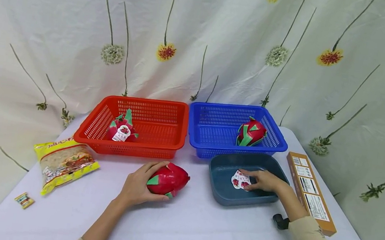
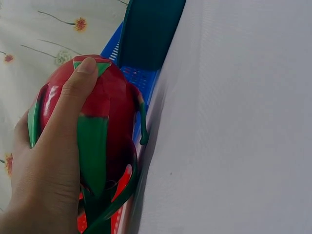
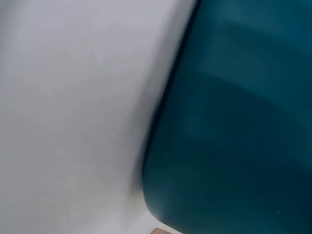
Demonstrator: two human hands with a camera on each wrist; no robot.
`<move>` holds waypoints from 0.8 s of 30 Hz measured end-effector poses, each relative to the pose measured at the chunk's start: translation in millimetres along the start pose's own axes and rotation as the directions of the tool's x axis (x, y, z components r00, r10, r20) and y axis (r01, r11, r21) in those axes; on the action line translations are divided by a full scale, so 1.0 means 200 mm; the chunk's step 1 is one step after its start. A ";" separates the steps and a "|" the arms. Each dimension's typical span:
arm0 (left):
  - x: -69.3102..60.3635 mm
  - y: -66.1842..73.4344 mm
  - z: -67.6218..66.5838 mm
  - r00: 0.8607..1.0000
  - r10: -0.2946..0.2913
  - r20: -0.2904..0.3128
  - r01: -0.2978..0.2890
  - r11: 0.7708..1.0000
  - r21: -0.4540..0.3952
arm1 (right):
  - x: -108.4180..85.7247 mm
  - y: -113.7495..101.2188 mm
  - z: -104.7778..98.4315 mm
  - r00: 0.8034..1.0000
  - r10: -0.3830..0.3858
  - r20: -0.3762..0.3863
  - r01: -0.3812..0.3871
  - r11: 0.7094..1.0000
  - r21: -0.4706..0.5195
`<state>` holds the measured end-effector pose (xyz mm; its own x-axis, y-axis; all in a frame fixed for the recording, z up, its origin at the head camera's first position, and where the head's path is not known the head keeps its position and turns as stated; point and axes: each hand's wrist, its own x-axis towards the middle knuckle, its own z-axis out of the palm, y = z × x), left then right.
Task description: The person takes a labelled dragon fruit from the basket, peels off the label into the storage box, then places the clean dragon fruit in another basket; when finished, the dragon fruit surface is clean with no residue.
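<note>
My left hand (image 1: 139, 183) grips a red toy dragon fruit (image 1: 173, 178) with green leaf tips, on or just above the white table. Seen from the left wrist, its thumb (image 2: 73, 95) lies along the fruit's side. Inside the dark teal tray (image 1: 217, 193), my right hand (image 1: 264, 181) reaches over several small white stickers (image 1: 239, 180) printed with red fruit. Its thumb and forefinger stand apart at the stickers' edge. The right wrist view has only the tray's outer wall (image 3: 234, 146), with the hand hidden.
Behind stand a red basket (image 1: 141, 152) holding a stickered dragon fruit (image 1: 122, 129) and a blue basket (image 1: 208, 138) holding another dragon fruit (image 1: 252, 133). A yellow food bag (image 1: 66, 164) and a small packet (image 1: 24, 200) lie left. An orange-brown box (image 1: 309, 192) lies right of the tray.
</note>
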<state>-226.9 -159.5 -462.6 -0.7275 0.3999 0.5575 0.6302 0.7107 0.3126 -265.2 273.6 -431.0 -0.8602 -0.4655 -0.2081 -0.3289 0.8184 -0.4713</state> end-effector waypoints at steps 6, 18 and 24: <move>0.00 -0.01 0.00 1.000 -0.005 0.010 0.005 1.000 0.007 | -0.01 -0.01 0.00 0.991 -0.026 -0.130 0.016 0.997 -0.081; 0.00 0.00 0.01 1.000 -0.005 0.007 0.005 1.000 0.005 | 0.01 0.03 0.00 0.998 -0.060 -0.012 0.060 0.998 0.025; 0.00 -0.01 0.00 1.000 -0.017 0.012 0.017 1.000 -0.005 | 0.00 0.03 -0.01 0.997 -0.079 -0.013 0.080 0.995 0.060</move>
<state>-228.5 -160.1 -463.5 -0.7415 0.3945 0.5427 0.6188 0.7148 0.3259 -268.2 280.1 -431.8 -0.8364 -0.5245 -0.1589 -0.3727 0.7569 -0.5368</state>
